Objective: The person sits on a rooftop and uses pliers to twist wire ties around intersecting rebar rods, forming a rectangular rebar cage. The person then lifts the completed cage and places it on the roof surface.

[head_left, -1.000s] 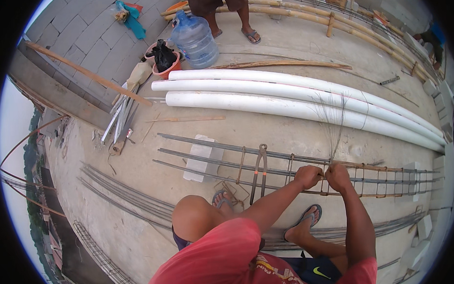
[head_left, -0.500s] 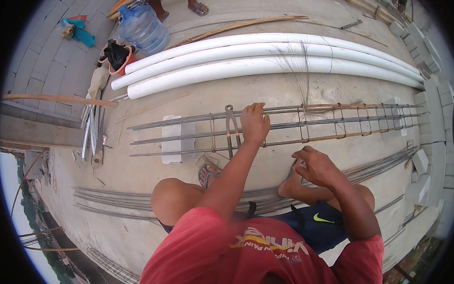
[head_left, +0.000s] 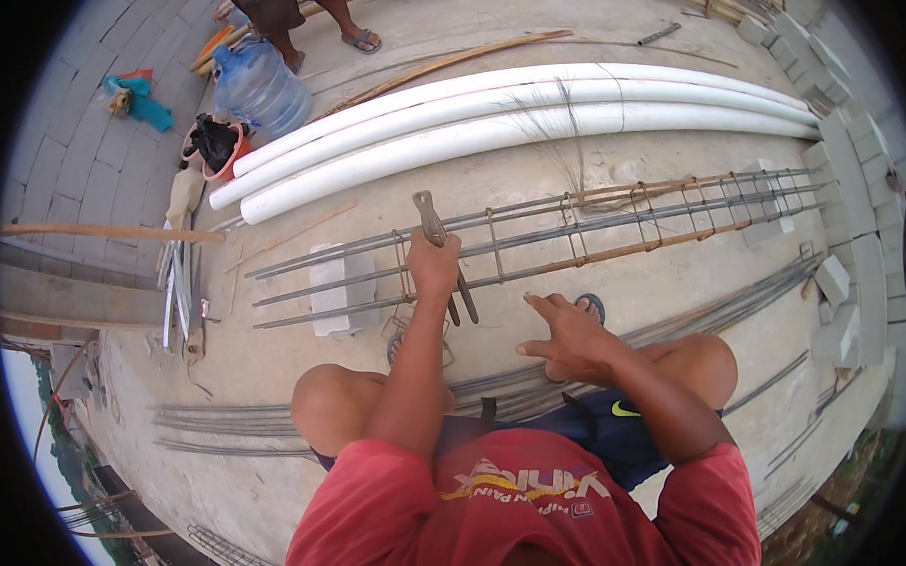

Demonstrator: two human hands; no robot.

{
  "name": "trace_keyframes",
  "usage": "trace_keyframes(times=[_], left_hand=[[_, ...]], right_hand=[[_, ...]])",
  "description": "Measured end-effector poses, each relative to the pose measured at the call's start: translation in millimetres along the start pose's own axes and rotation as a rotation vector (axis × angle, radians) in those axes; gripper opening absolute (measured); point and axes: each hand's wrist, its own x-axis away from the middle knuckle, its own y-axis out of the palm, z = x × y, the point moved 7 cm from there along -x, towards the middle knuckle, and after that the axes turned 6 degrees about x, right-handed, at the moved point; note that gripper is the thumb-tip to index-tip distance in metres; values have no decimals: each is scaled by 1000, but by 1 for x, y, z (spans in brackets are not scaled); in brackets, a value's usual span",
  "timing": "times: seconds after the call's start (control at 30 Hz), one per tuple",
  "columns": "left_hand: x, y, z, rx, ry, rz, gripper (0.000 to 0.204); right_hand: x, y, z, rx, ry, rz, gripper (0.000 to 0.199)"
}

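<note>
Clock faces centred on the pincers.

Pincers [head_left: 430, 218], one pair: over the cage toward its sparser end, head at 12, handles at 5. My left hand [head_left: 434, 267]: fingers wrapped round them. My right hand [head_left: 570, 339]: at 4, off the cage, fingers spread, holding nothing that I can see.

Cage [head_left: 532, 268], one: long rods running from 9 to 3. Rings [head_left: 572, 229]: done, I judge, toward 3, where they stand in a close row; sparser near my left hand, so that stretch looks unfinished. Whether each ring is tied: too small to tell.

Block [head_left: 344, 292], pale: at 8, under the rod ends.
Wires [head_left: 573, 144], thin: a fanned bunch at 2.
Pipes [head_left: 418, 125], white: at 12.
Loose rods [head_left: 714, 324]: at 4, on the floor.
Jug [head_left: 262, 85], blue: between 10 and 11.
</note>
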Motion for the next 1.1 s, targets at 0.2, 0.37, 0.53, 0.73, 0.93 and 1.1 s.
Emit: trace_keyframes(times=[0.2,0.37,0.53,0.73,0.93,1.1], left_hand=[[56,87,67,669,-40,-549,45],[37,103,59,221,155,-782,55],[3,150,21,-119,475,-548,51],[10,199,7,-283,443,-716,34],[4,207,2,-193,409,-673,22],[2,207,4,-189,382,-681,19]], right_hand=[[-33,-31,15,-290,229,80,41],[-11,-55,86,-261,377,-93,28],[-7,-90,111,655,246,-22,36],[-45,-121,103,1009,360,-91,62],[-78,-124,88,1178,297,-113,58],[-88,-126,85,1195,295,-176,63]])
